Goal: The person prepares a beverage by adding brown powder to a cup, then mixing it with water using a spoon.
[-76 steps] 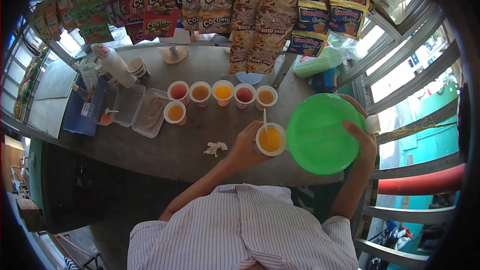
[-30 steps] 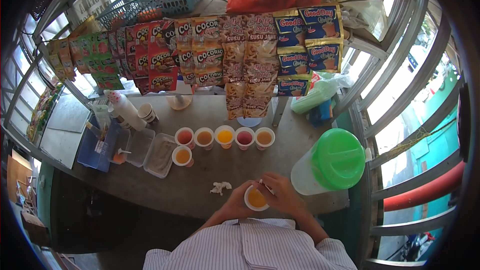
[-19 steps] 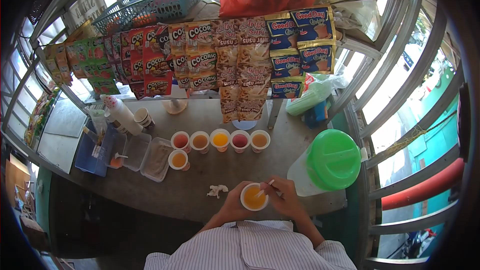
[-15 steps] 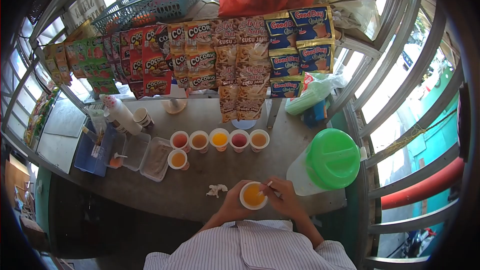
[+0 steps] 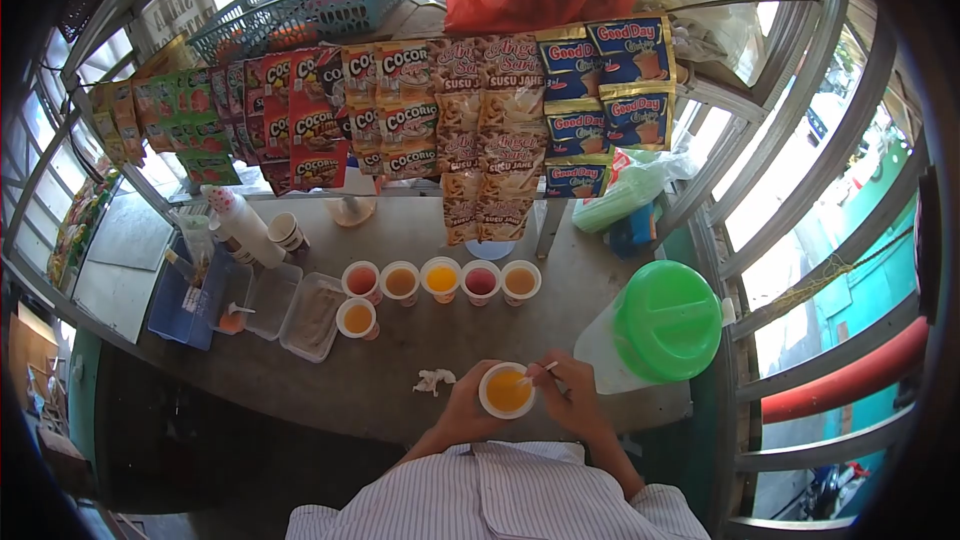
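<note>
My left hand (image 5: pixel 464 410) is wrapped round the left side of a white-rimmed paper cup (image 5: pixel 494 410) of orange drink, close to my body. In my right hand (image 5: pixel 572 395), the fingers pinch a small white plastic spoon (image 5: pixel 526 381), which dips into the drink at the cup's right side. A crumpled white tissue (image 5: pixel 434 380) lies on the table left of the cup. Beyond it several filled cups stand in a row, among them a bright orange one (image 5: pixel 441 281) and a dark red one (image 5: pixel 481 283). One more cup of orange drink (image 5: pixel 357 319) stands in front of the row's left end.
To the right stands a large jug (image 5: pixel 610 345) with a green lid (image 5: pixel 668 320). Drink sachets (image 5: pixel 510 110) hang in strips across the back. Stacked paper cups (image 5: pixel 245 228), clear plastic containers (image 5: pixel 312 320) and a blue basket (image 5: pixel 182 305) sit at left. Metal bars (image 5: pixel 800 365) border the right side.
My right hand has shifted slightly to the right with the spoon, whose tip stays in the cup. My left hand and the cup are still. The view has tilted a little.
</note>
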{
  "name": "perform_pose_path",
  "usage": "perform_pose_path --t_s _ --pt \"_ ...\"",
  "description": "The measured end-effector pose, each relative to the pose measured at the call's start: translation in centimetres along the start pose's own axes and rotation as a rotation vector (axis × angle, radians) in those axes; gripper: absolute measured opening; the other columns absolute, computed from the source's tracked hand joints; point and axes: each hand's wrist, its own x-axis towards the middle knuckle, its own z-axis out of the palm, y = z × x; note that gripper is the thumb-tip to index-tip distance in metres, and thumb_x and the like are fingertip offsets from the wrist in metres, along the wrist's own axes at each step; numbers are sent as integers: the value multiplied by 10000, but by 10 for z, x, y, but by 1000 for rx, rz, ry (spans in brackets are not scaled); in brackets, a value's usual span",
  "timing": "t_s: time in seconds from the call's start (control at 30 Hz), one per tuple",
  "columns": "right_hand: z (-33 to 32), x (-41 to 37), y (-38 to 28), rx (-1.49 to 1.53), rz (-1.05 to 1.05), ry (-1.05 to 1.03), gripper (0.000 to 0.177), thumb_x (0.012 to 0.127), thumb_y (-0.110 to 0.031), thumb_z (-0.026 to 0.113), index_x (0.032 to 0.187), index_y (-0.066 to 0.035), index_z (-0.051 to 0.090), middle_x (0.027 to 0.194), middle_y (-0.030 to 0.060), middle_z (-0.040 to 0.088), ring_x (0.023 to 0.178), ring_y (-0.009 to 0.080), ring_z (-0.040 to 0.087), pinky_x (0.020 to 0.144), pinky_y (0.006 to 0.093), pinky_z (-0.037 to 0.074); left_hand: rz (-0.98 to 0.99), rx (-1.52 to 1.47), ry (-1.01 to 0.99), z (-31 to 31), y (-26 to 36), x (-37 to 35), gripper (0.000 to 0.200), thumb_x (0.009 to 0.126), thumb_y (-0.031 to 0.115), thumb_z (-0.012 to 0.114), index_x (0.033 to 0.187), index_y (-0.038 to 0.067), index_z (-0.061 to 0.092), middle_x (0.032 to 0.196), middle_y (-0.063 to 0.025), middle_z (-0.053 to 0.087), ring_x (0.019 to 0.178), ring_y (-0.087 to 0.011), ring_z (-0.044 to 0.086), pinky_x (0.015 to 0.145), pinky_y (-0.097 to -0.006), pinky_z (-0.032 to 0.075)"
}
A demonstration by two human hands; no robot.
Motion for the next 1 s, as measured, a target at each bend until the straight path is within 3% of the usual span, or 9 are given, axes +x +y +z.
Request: perform_pose_path --t_s 1.0 --pt "8 5 2 -54 -105 4 31 885 7 619 877 30 600 792 145 601 674 284 591 588 341 451 49 61 100 1 1 0 564 697 116 863 1172 45 568 1096 -103 644 997 -220 653 858 -328 513"
